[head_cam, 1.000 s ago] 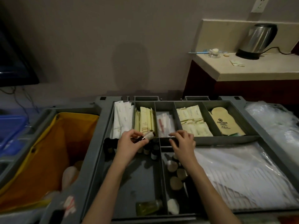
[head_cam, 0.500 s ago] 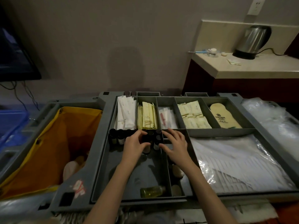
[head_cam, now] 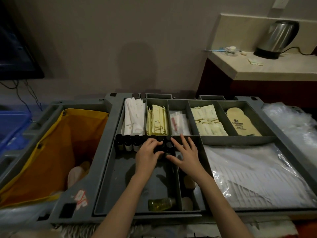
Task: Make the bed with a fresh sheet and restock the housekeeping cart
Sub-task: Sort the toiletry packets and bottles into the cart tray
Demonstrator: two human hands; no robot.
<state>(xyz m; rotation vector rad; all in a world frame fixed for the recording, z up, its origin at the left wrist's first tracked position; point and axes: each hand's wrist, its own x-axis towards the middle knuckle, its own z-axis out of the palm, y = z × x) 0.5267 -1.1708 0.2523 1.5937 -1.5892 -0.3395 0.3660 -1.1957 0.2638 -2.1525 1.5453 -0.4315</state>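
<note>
I see the left hand (head_cam: 148, 154) curled around a dark-capped toiletry bottle (head_cam: 169, 146) in the row at the back of the cart tray (head_cam: 109, 186). The right hand (head_cam: 186, 154) hovers just right of it, fingers spread and holding nothing, over the grey divider (head_cam: 178, 188). Behind the grip stand sachet packets (head_cam: 157, 121); nearer me lies a yellow bottle (head_cam: 160, 203). Far left hangs the yellow laundry bag (head_cam: 56, 143).
</note>
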